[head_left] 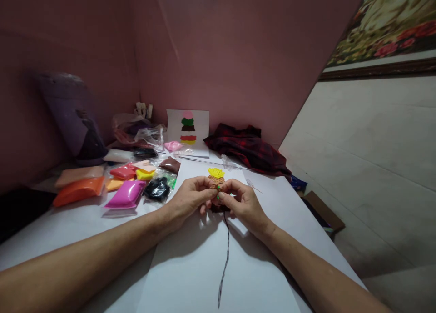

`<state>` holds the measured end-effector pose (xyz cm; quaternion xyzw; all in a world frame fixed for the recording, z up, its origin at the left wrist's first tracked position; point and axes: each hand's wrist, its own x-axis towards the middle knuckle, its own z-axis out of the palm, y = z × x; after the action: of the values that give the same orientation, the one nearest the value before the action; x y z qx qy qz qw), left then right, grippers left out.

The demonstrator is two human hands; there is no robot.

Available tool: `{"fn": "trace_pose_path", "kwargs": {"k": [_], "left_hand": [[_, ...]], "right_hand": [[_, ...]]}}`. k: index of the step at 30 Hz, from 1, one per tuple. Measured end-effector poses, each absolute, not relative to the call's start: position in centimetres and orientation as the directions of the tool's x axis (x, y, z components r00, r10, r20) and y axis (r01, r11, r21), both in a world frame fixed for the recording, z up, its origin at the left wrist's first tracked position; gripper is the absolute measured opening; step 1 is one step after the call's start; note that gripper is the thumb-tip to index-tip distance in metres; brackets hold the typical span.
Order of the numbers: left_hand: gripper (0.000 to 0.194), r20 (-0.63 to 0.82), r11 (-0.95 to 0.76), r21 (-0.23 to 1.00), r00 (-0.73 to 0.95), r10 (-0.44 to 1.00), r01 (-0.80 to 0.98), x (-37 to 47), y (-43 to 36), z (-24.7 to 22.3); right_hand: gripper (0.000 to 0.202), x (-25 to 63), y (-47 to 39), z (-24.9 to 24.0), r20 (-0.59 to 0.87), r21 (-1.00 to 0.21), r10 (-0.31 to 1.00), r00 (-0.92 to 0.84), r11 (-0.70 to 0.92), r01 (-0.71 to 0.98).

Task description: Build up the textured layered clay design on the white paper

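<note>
My left hand (190,197) and my right hand (243,204) meet above a sheet of white paper (204,267), thumbs and forefingers pinched together. Small bits of green modelling clay (218,187) show between the fingertips of both. Under and behind the fingers is a clay figure (216,172) with a bright yellow, spiky top and tan ridged layers. Its dark brown lower part is mostly hidden by my hands. From there a dark wavy line (226,249) runs down the paper towards me.
Several packets of coloured clay, including a magenta one (126,195) and an orange one (80,191), lie on the left. A card with clay colour patches (172,126) leans at the back. Beside it is a dark red checked cloth (245,147). A purple case (73,117) stands far left.
</note>
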<state>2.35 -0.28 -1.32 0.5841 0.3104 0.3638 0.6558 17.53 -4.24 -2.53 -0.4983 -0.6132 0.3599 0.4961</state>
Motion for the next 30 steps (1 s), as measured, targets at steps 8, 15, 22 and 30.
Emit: {"fn": "trace_pose_path", "kwargs": {"k": [8,15,22,30], "left_hand": [[0.025,0.018,0.054,0.992,0.548,0.836,-0.115,2.34,-0.26,-1.35],[0.025,0.014,0.054,0.993,0.556,0.831,-0.105,2.34,-0.25,-1.33],[0.026,0.012,0.045,0.995,0.556,0.831,-0.088,2.33,-0.25,-1.29],[0.025,0.009,0.028,0.998,0.564,0.825,-0.057,2.34,-0.13,-1.62]], "right_hand": [[0.007,17.5,-4.12,-2.6,0.258,-0.934,0.966,-0.006,0.251,0.253],[0.009,17.53,-4.12,-2.64,0.248,-0.935,0.969,-0.011,0.242,0.26],[0.01,17.66,-4.06,-2.68,0.272,-0.93,0.962,-0.013,0.266,0.254],[0.01,17.67,-4.06,-2.76,0.269,-0.93,0.963,-0.016,0.264,0.257]]}}
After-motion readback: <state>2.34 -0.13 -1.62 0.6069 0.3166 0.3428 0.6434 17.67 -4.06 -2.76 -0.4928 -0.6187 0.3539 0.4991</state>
